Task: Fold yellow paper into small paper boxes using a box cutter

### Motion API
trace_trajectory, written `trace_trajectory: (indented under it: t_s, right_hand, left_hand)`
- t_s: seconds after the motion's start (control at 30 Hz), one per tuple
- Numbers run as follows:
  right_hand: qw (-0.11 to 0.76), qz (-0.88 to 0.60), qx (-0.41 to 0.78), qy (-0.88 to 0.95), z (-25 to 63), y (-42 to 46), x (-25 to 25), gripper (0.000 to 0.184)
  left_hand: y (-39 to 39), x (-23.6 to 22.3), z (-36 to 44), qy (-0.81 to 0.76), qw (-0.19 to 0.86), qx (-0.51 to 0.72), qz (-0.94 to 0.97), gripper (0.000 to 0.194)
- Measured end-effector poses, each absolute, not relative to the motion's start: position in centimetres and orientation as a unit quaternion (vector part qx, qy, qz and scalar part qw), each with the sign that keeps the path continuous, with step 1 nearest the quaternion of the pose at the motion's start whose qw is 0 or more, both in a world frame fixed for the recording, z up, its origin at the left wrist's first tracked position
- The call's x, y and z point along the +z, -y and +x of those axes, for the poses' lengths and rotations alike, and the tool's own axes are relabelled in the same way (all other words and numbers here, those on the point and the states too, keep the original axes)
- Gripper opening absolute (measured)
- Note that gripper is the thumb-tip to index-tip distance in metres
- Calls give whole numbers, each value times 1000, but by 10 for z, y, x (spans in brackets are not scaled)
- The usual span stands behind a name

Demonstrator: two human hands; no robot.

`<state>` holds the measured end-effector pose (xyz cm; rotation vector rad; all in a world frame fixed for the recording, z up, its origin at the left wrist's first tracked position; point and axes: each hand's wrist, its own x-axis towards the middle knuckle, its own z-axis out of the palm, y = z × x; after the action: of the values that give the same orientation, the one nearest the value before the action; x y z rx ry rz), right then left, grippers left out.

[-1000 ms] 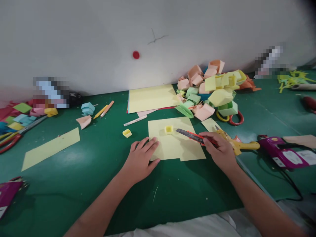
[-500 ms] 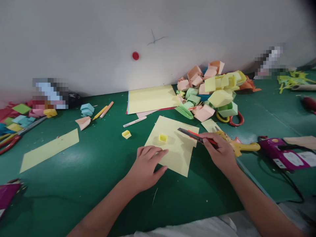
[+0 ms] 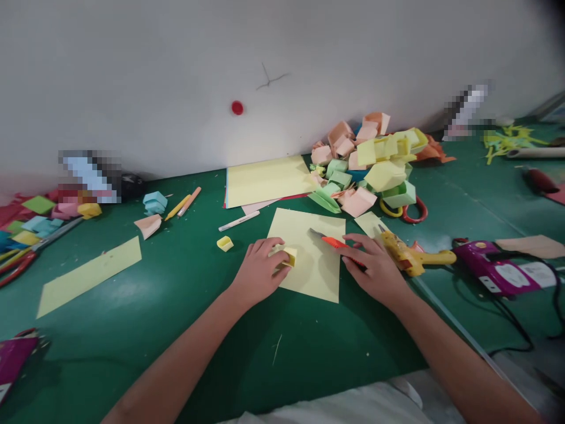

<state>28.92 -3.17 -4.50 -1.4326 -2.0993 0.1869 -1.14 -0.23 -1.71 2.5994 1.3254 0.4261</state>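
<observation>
My left hand (image 3: 260, 271) pinches a small folded yellow paper box (image 3: 291, 257) between thumb and fingers, over the left part of a pale yellow paper sheet (image 3: 309, 282). The fingers hide part of the box. In my right hand (image 3: 377, 268) is a utility knife (image 3: 333, 241) with an orange-red handle, its blade end pointing left across the sheet. The fingers are loosely round the handle, low over the sheet's right side. Another small yellow paper box (image 3: 225, 244) sits on the green table left of the sheet.
Folded paper pieces (image 3: 375, 165) pile up at the back right. Below them are scissors (image 3: 415, 210), a yellow glue gun (image 3: 410, 253) and a purple corded box (image 3: 494, 268). A paper strip (image 3: 92, 274) lies left; a white pen (image 3: 239, 221) and stacked paper (image 3: 267, 179) lie behind.
My left hand has closed on the small yellow box, which lay on the sheet before. My right hand has lowered the knife towards the sheet, and the sheet has turned slightly.
</observation>
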Motion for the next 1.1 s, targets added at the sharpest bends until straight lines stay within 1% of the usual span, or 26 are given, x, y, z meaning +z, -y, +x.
trace_trajectory:
  t_s: [0.1, 0.23, 0.47, 0.63, 0.73, 0.8, 0.87, 0.93, 1.0, 1.1]
  right_hand:
    - [249, -536, 44, 806, 284, 33, -43, 28]
    - [214, -538, 31, 815, 279, 31, -41, 31]
    - [193, -570, 20, 798, 279, 24, -39, 41]
    - [200, -586, 16, 785, 278, 19, -29, 44]
    - [230, -550, 73, 800, 272, 19, -23, 42]
    - [243, -510, 149, 811, 263, 21, -20, 41]
    - [234, -467, 225, 823, 251, 24, -18, 40]
    - [219, -432, 271, 832, 238, 28, -17, 41]
    - [207, -422, 291, 834, 227, 31, -16, 43]
    - [199, -420, 296, 834, 215, 34, -16, 45]
  left_hand:
    - [6, -17, -11, -444, 93, 140, 880, 16]
    - [8, -13, -13, -446, 82, 140, 880, 19]
    - [16, -6, -40, -501, 23, 168, 849, 29]
    - [19, -7, -74, -566, -33, 168, 807, 30]
    - [21, -8, -87, -598, -51, 135, 788, 34]
    - [22, -7, -90, -614, -58, 108, 780, 35]
    - [23, -5, -91, -619, -60, 97, 777, 34]
    - [25, -4, -90, -616, -70, 108, 777, 34]
    - [30, -3, -88, -604, -97, 139, 779, 32]
    - [41, -6, -85, -539, -126, 183, 812, 20]
